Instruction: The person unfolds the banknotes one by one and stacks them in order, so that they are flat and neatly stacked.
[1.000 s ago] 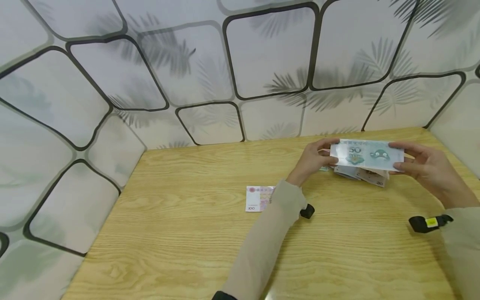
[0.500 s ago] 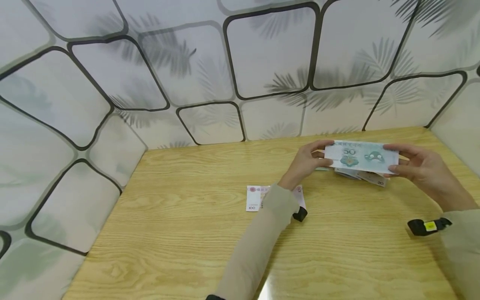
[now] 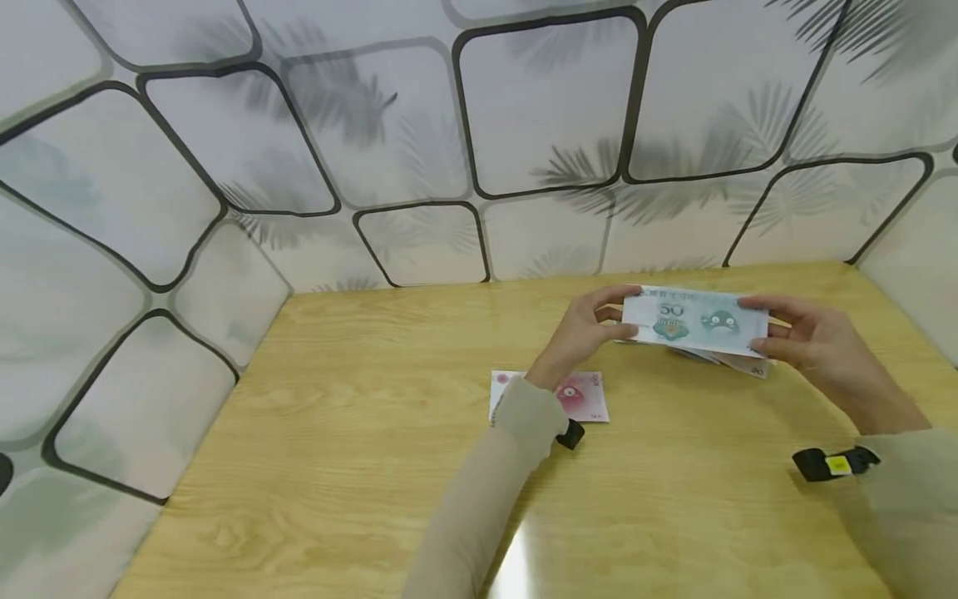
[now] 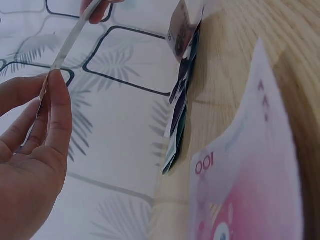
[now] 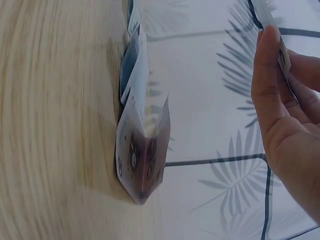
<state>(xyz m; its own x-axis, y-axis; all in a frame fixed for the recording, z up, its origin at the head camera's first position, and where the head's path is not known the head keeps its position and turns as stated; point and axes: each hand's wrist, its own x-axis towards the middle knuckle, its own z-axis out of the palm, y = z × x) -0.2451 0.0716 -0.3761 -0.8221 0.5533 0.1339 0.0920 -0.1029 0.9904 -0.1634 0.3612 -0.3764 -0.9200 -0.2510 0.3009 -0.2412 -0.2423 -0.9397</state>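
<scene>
A blue-green 50 banknote is stretched flat between both hands, raised above the table. My left hand pinches its left end between thumb and fingers. At the right end, my right hand pinches it the same way. Behind and below lie several loose banknotes, partly hidden by the held note; in the right wrist view a folded brownish banknote stands out among them. A pink 100 banknote lies on the table under my left forearm, which covers part of it. Seen from the left wrist, this pink note looks bent upward.
The wooden table meets a patterned wall covering at the back and on the left side. A black wrist camera sits at the right sleeve, and another black camera at the left.
Both hands have moved left and slightly toward the near edge with the 50 banknote held between them. More of the pink 100 banknote now shows beside my left arm.
</scene>
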